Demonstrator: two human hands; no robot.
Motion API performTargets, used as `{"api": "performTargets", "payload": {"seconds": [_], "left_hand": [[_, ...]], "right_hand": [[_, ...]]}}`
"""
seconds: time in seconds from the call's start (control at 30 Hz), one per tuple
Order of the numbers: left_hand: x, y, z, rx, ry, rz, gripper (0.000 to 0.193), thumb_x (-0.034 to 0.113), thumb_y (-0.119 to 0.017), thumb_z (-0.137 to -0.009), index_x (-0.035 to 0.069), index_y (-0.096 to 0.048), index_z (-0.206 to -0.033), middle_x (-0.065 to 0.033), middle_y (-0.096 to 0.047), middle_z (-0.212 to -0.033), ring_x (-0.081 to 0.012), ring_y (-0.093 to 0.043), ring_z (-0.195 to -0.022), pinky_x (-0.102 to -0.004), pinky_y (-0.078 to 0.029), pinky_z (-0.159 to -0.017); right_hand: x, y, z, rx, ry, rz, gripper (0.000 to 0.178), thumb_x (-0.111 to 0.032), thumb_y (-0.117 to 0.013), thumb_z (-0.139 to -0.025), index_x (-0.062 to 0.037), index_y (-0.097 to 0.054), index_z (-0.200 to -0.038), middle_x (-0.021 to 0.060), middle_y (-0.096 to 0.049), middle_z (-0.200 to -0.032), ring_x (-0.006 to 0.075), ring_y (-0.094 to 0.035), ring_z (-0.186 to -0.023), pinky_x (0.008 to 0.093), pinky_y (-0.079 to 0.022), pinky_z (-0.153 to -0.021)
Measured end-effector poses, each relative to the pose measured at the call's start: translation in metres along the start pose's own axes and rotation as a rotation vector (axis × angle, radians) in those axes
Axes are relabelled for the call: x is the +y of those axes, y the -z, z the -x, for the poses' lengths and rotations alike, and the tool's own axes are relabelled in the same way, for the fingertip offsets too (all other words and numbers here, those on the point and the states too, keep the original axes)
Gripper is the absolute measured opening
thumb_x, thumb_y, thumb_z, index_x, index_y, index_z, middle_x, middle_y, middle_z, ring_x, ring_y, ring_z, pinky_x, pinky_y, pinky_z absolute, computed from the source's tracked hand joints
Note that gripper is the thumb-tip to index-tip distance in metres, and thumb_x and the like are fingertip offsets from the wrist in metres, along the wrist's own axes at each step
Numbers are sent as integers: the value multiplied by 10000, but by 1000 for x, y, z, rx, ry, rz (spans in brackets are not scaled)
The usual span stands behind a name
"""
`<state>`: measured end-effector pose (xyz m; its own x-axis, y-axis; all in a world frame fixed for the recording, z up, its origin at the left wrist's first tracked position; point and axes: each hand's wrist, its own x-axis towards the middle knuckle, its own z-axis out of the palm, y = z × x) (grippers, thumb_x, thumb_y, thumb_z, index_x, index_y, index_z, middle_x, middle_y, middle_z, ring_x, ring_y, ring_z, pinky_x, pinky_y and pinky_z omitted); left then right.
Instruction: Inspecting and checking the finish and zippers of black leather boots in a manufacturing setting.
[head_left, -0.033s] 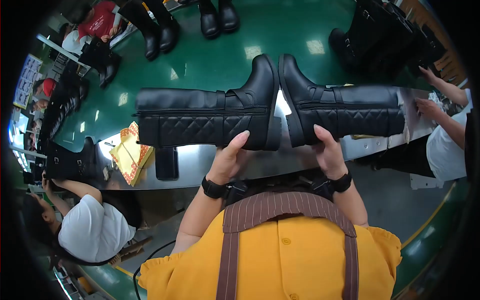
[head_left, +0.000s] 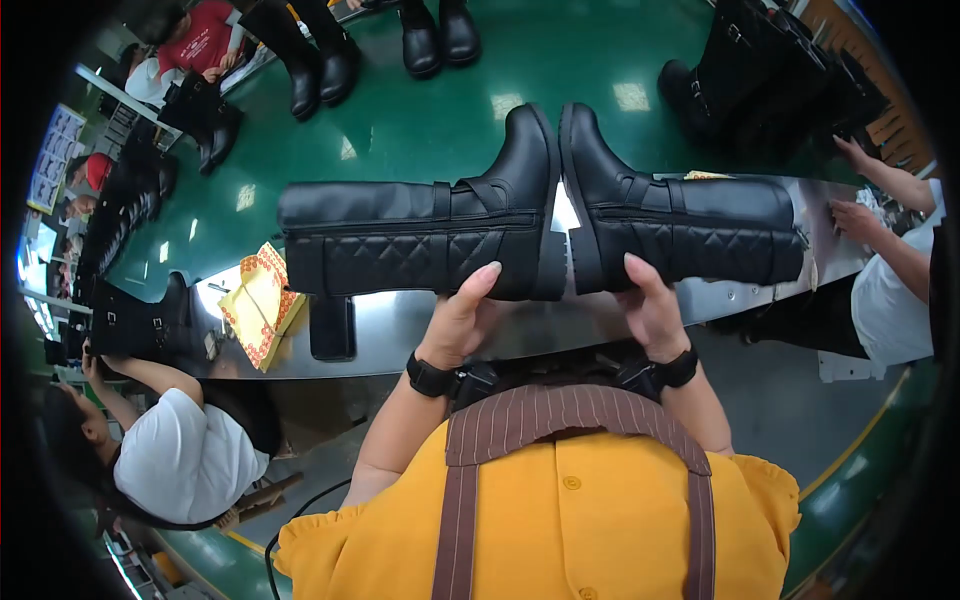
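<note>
In the middle of the frame, the left hand [head_left: 460, 320] clasps the heel end of the left black boot [head_left: 385, 240], thumb on the near face; the right hand [head_left: 655, 318] holds the right black boot [head_left: 690, 230] likewise, and the other fingers are mostly hidden. The boots lie sideways, soles facing each other close together, toes toward the top. Their shafts point to opposite sides, and their insides cannot be seen. Left of centre, a yellow patterned packet [head_left: 250, 312], contents hidden, rests on the metal table [head_left: 420, 335] near a dark phone-like object [head_left: 332, 328].
</note>
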<state>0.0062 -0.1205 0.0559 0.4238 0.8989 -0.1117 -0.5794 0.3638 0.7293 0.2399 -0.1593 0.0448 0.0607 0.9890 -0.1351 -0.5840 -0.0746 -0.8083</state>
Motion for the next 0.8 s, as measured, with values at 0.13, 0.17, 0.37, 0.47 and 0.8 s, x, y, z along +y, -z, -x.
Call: {"api": "performTargets", "payload": {"seconds": [0.13, 0.17, 0.37, 0.47, 0.8], "left_hand": [[-4, -4, -3, -54, 32, 131, 466, 158, -575, -892, 7, -471, -1321, -140, -560, -1278, -275, -546, -1177, -472, -421, -1032], [-4, -5, -2, -60, 25, 96, 473, 166, -577, -883, 7, -476, -1317, -142, -562, -1274, -278, -546, -1176, -474, -416, -1035], [-5, -10, 0, -94, 37, 115, 488, 216, -570, -878, 9, -485, -1311, -142, -568, -1261, -284, -547, -1174, -476, -404, -1045], [-6, -8, 0, -78, 34, 157, 456, 185, -580, -877, 8, -503, -1290, -140, -574, -1251, -280, -556, -1161, -458, -415, -1037], [-3, 5, -6, -61, -71, -47, 405, 91, -636, -873, 8, -536, -1256, -78, -581, -1199, -188, -560, -1101, -334, -411, -1025]], "right_hand": [[-3, -8, 6, -52, -1, -74, 423, -268, -595, -873, -15, -588, -1213, 89, -629, -1206, 219, -584, -1126, 369, -414, -1017], [-4, -10, 8, -76, -18, -85, 430, -282, -594, -871, -19, -591, -1211, 88, -633, -1199, 220, -588, -1119, 364, -419, -1010], [-3, -8, 8, -112, -44, -156, 439, -292, -593, -863, -16, -600, -1204, 91, -639, -1194, 221, -589, -1121, 361, -411, -1016], [2, 0, 4, -160, -29, -226, 450, -171, -577, -878, 5, -513, -1287, 129, -594, -1238, 252, -578, -1142, 431, -435, -1027], [6, 3, 0, -138, 269, 504, 421, -126, -671, -864, 1, -564, -1250, 61, -580, -1244, 153, -543, -1108, 314, -420, -993]]}}
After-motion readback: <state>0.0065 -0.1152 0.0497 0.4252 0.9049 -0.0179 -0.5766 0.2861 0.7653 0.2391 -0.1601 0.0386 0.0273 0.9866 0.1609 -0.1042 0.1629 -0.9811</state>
